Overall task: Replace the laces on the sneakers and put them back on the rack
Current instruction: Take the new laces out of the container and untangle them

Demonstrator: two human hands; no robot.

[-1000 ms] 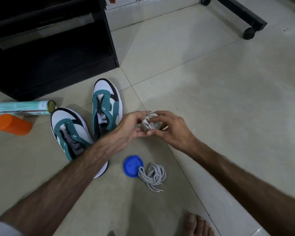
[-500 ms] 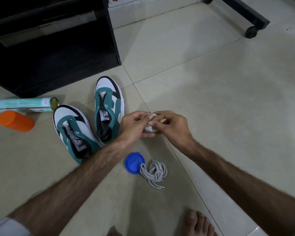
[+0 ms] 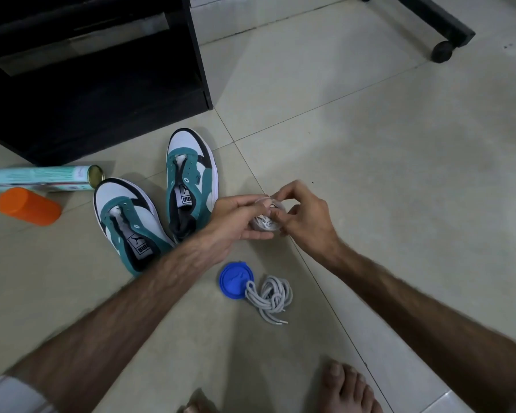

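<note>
right hand (image 3: 303, 217) lifted, pinching strand | left hand (image 3: 240, 217) cups white lace bundle (image 3: 264, 223) | 2 suede sneakers (image 3: 188, 186)

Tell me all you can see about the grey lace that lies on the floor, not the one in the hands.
The grey lace is a round, cord-like shoelace, woven as it looks, bunched in a loose tangle of loops on the tiled floor. Two ends with pale tips stick out toward the person. One loop rests against or on the edge of the blue lid beside it. No hand touches it; it lies nearer the person than both hands.
</note>
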